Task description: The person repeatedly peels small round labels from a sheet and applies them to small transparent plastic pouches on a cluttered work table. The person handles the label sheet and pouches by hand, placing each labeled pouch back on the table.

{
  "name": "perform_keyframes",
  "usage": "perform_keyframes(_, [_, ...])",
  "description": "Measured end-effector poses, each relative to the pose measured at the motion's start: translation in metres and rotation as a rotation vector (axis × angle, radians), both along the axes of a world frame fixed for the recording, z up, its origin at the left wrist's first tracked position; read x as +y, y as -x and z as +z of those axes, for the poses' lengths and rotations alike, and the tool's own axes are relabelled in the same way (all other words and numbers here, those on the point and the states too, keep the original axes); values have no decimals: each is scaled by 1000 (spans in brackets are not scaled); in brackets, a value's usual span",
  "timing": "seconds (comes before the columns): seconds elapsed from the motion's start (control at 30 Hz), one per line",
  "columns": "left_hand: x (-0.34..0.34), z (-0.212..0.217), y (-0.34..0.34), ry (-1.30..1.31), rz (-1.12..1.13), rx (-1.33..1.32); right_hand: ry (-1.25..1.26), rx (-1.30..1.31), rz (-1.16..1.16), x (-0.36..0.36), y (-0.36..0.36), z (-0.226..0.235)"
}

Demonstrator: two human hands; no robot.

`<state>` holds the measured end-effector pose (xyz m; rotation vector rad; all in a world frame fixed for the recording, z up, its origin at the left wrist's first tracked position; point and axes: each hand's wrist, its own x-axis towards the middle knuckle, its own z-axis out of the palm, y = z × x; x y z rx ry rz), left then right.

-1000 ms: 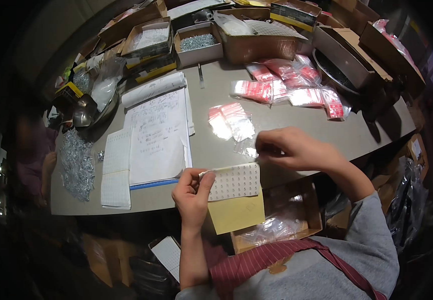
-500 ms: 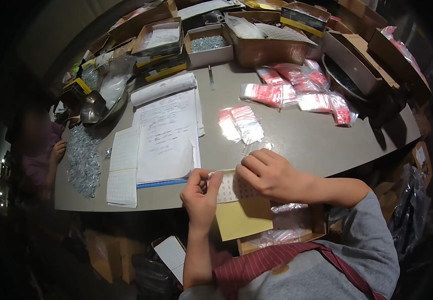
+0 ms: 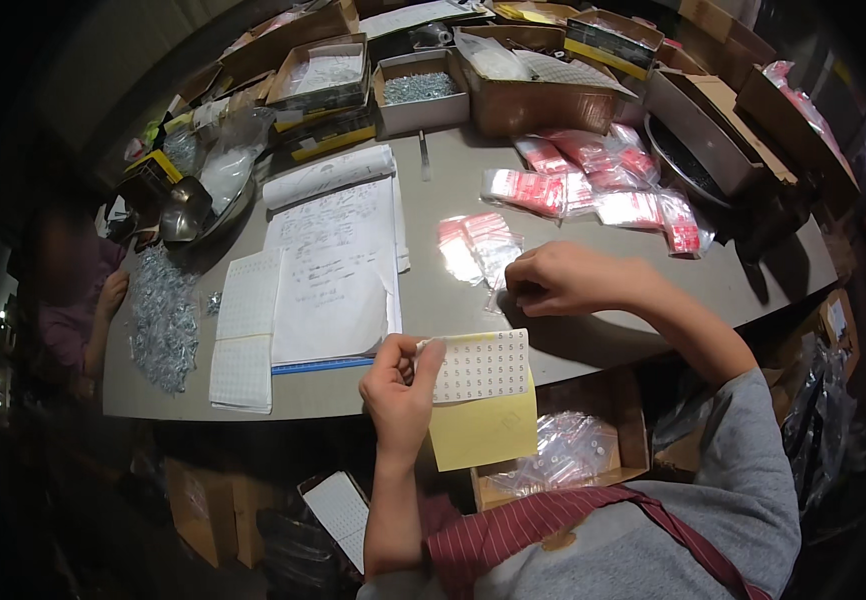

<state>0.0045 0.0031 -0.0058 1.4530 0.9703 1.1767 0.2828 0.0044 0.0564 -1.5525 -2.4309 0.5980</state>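
Head view, looking down on the worktable (image 3: 433, 215), and I'd take the open notepad (image 3: 333, 260) as my landmark. Well to its left, a co-worker's hand (image 3: 111, 295) rests by the table edge, next to a heap of small shiny packets (image 3: 163, 330). Just beside the notepad's left edge lie folded sheets (image 3: 243, 335) printed in rows. Off its lower right corner, the left hand (image 3: 398, 395) is closed on a white label sheet (image 3: 481, 368), thumb on top, with a yellow flap hanging below the labels. That sheet sits to the right of the notepad and nearer the wearer. Farther back, right of the notepad, lies a small fan of red-and-clear bags (image 3: 478, 245). The right hand (image 3: 561, 280) is beyond the sheet, fingers drawn narrow over the near end of those bags; I cannot tell whether they pinch a label. Farther right of the notepad are more red bag bundles (image 3: 593, 185).

To my eye, the step in hand is pressing a label onto a bag. The next move would call for a steady sheet and a fine fingertip grip on one small label.
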Motion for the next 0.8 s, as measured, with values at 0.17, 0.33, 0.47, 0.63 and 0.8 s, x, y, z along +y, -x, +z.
perform_keyframes(0.17, [0,-4,1,-6,1,-27,-14,-208,-147,1,-1,-8])
perform_keyframes(0.33, [-2,3,5,10,-18,-55,261,-326,-37,-14,4,33])
perform_keyframes(0.47, [-4,3,2,9,2,-135,-219,-92,-86,-7,-9,-1])
perform_keyframes(0.63, [-3,0,5,8,-16,-125,59,-336,-122,-27,7,16])
perform_keyframes(0.8, [-4,3,2,-16,-53,-92,-34,-168,47,-34,-39,-9])
